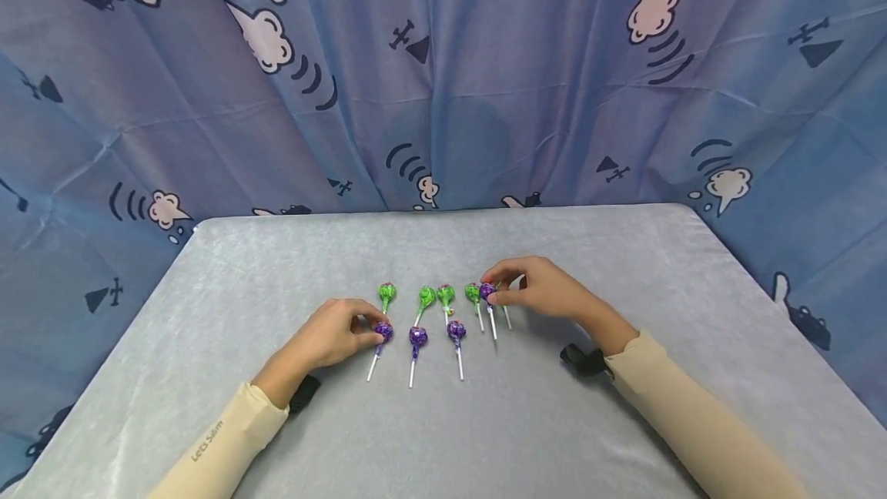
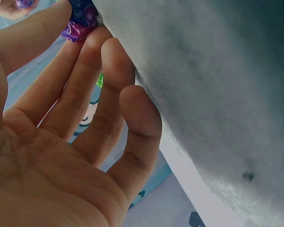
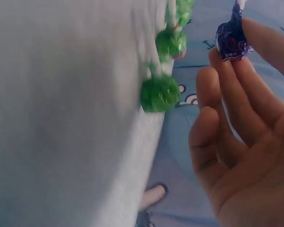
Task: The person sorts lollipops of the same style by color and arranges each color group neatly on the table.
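Observation:
My left hand (image 1: pixel 338 333) pinches the wrapped head of a purple lollipop (image 1: pixel 383 332), its white stick pointing toward me on the table. In the left wrist view, thumb and fingertips meet that purple head (image 2: pixel 83 20). On the right, my right hand (image 1: pixel 543 289) holds another purple lollipop (image 1: pixel 488 293) between thumb and fingertips, over the row of green lollipops. The right wrist view shows this purple head (image 3: pixel 232 41) raised above the table, apart from a green lollipop (image 3: pixel 159 93). Two more purple lollipops (image 1: pixel 418 336) lie between my hands, sticks toward me.
Behind the purple ones runs a row of several green lollipops (image 1: pixel 426 297); the rightmost is partly hidden by my right hand. A grey-white cloth covers the table (image 1: pixel 485 437). A blue patterned curtain (image 1: pixel 457 137) hangs along the far edge.

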The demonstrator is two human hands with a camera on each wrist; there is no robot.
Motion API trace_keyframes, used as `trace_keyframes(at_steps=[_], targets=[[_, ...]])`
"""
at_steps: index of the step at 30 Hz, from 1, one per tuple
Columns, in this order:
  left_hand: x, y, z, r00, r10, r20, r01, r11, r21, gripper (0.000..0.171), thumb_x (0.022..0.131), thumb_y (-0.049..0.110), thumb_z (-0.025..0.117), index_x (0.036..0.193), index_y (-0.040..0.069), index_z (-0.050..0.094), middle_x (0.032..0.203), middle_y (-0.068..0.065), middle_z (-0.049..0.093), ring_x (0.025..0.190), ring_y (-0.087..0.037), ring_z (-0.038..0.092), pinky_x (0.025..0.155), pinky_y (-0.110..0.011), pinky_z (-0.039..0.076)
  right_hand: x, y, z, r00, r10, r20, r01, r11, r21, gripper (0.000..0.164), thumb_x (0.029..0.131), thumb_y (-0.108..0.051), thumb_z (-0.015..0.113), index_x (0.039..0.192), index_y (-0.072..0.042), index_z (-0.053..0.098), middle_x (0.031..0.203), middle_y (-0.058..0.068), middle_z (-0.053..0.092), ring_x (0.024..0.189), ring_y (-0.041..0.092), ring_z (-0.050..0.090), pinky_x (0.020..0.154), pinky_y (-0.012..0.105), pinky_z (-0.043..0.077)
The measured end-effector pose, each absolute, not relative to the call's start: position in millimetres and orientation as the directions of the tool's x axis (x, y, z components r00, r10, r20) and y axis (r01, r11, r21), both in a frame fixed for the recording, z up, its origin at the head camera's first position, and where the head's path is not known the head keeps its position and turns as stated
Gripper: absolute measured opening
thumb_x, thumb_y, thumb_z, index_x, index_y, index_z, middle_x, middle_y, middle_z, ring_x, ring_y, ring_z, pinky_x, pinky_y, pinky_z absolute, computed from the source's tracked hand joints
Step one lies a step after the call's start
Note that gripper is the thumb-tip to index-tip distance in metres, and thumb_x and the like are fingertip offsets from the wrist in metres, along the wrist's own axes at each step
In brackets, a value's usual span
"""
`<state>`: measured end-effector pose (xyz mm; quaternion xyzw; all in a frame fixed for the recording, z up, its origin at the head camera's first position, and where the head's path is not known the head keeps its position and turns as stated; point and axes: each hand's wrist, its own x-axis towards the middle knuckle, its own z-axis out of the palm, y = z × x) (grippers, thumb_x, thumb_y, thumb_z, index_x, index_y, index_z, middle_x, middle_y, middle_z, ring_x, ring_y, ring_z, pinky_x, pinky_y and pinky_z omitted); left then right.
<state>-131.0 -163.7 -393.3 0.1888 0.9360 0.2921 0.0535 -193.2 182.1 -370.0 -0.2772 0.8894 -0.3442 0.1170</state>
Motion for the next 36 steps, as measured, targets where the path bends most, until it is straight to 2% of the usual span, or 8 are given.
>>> trace_keyframes(at_steps=[5,14,36], targets=[[-132.3,-162.2,-393.7,-0.923,0.384,0.018,0.325,0.755,0.569,0.018,0.084,0.021,0.080,0.102,0.018,0.078,0.094,0.005,0.072,0.073,-0.006,0.053,0.066,-0.024,0.043,-182.1,183.5,-370.5,-0.804,-0.593,-0.031,-0.430,0.618,-0.658,0.028,0.089,-0.026,0.075,0.115,-0.015,0.072,0.102,-0.003,0.073,0.091,0.011,0.062,0.080,0.031,0.050],[-132.1,-163.2,-393.3,-0.926,0.377,0.014,0.318,0.760,0.567,0.016,0.084,0.020,0.080,0.099,0.019,0.078,0.092,0.005,0.071,0.072,-0.007,0.053,0.065,-0.024,0.043,-171.0,177.7,-372.0,-0.761,-0.645,-0.074,-0.438,0.594,-0.675,0.028,0.089,-0.029,0.075,0.114,-0.016,0.072,0.108,-0.003,0.072,0.090,0.009,0.063,0.080,0.028,0.051],[-131.4,-163.8,-394.4,-0.923,0.384,0.023,0.328,0.755,0.568,0.018,0.083,0.021,0.081,0.100,0.017,0.078,0.091,0.006,0.071,0.072,-0.006,0.054,0.066,-0.024,0.044,-166.0,172.0,-381.1,-0.747,-0.656,-0.105,-0.482,0.644,-0.595,0.022,0.084,-0.026,0.080,0.104,-0.018,0.073,0.089,-0.010,0.069,0.078,0.003,0.058,0.068,0.021,0.047]])
